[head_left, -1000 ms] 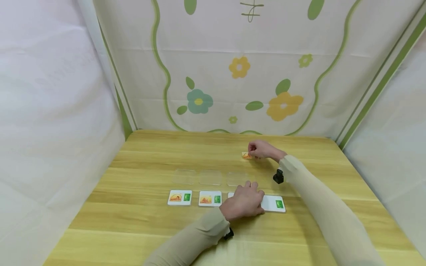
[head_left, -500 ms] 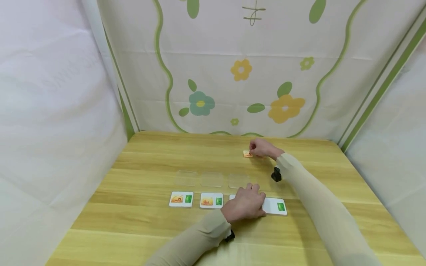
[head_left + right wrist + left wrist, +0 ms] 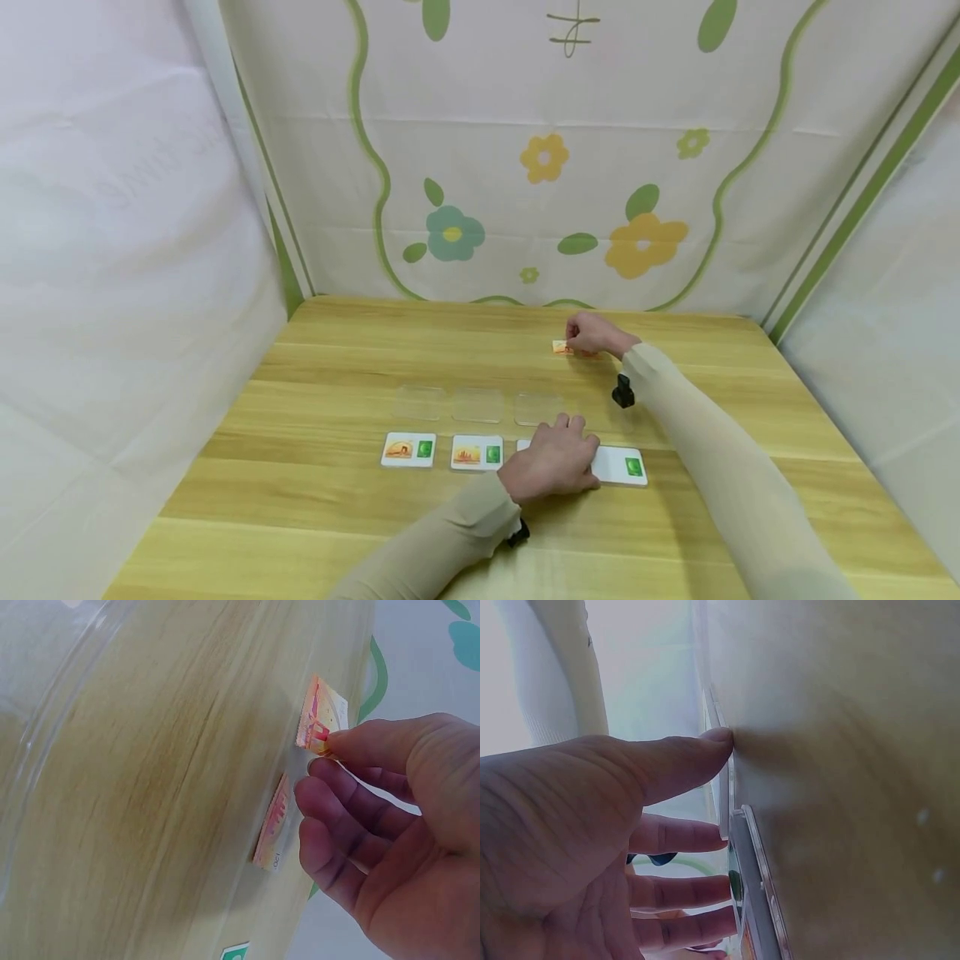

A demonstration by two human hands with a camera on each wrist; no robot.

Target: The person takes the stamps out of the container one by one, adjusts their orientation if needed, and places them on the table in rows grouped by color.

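In the head view, my left hand [image 3: 553,458] lies across the third card and the rightmost white card [image 3: 618,465]. The left wrist view has its extended thumb at one card edge and its fingers along the cards' sides. At the back right, my right hand [image 3: 594,333] pinches an orange postage stamp [image 3: 326,712] by its corner between thumb and forefinger. Below that stamp in the right wrist view is another orange stamp [image 3: 273,825], marked 120, on the table. Part of a green stamp [image 3: 236,952] shows at the bottom edge.
Two white cards, the left one [image 3: 408,449] and its neighbour [image 3: 477,452], each bear an orange and a green stamp. Behind the row lie three clear plastic covers [image 3: 418,403]. The wooden table [image 3: 300,500] ends at a flower-printed cloth wall [image 3: 465,150].
My right hand has shifted slightly to the right with the stamp, and less of the stamp shows from the head. My left hand stays over the cards. The head view has tilted slightly.
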